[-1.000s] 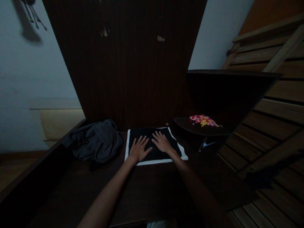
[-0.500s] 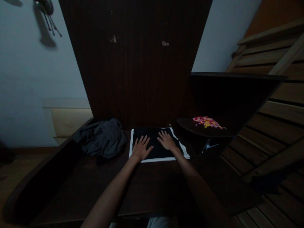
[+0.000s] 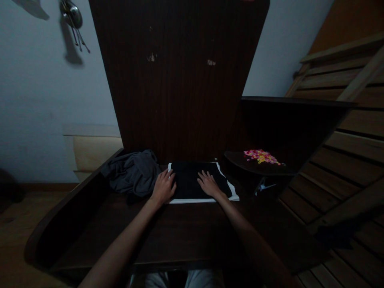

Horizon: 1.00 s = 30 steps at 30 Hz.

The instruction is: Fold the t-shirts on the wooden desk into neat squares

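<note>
A folded black cloth (image 3: 186, 180) lies flat on top of a white sheet or cloth (image 3: 192, 201), whose edges show on several sides. My left hand (image 3: 163, 187) rests at the left edge of the pair, fingers over the white border and the black cloth. On the right part of the black cloth, my right hand (image 3: 209, 184) lies flat with its fingers spread. Neither hand is closed around anything. Whether the white layer is cloth or paper I cannot tell.
A crumpled dark grey cloth (image 3: 133, 174) is heaped left of the folded one on the dark wooden desk (image 3: 180, 236). Small colourful pieces (image 3: 261, 156) lie on a rounded shelf (image 3: 240, 158) at right. A tall dark panel (image 3: 177, 88) stands behind; wooden slats (image 3: 351, 148) are farther right.
My left hand has slid left from the black cloth to its left edge. The right hand stays on the cloth, slightly lower. The camera view has shifted a little.
</note>
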Each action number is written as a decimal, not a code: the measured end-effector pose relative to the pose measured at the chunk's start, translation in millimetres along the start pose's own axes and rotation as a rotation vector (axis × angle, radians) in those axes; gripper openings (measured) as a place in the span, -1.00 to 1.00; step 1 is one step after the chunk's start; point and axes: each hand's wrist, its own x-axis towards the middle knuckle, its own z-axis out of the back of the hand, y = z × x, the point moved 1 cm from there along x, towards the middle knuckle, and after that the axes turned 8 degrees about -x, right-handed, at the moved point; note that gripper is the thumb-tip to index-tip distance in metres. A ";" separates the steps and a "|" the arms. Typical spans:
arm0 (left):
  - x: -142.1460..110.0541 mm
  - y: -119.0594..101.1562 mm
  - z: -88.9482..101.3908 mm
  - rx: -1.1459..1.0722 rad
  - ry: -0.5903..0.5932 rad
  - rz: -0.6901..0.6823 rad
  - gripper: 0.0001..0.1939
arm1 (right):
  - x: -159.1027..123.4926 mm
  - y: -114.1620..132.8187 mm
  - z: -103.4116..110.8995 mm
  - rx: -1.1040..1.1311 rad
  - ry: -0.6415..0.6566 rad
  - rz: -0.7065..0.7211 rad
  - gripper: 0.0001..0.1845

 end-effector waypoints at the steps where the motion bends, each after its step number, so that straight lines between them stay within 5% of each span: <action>1: -1.2 5.3 12.6 0.018 -0.086 0.039 -0.54 | -1.3 4.3 1.1 0.027 0.007 0.011 -0.41; 6: -6.4 35.8 61.6 0.133 -0.447 0.457 -0.48 | -3.6 40.6 6.8 0.194 -0.008 0.146 -0.47; 10: -2.7 57.7 74.7 -0.009 -0.442 0.681 -0.40 | -0.6 86.9 8.1 0.433 -0.053 0.297 -0.60; 13: 4.4 65.2 78.0 -0.089 -0.381 0.734 -0.54 | 6.9 119.5 4.0 0.682 -0.006 0.355 -0.68; 17: 14.2 55.6 77.9 -0.104 -0.323 0.590 -0.64 | 22.1 144.7 0.7 1.007 0.027 0.318 -0.64; 23: 24.4 10.7 56.0 -0.123 -0.247 0.182 -0.70 | 33.5 149.6 17.6 1.345 -0.013 0.183 -0.54; 30: 30.0 -35.5 7.1 -0.329 0.131 -0.160 -0.73 | 37.9 99.1 21.7 1.327 -0.405 -0.134 -0.63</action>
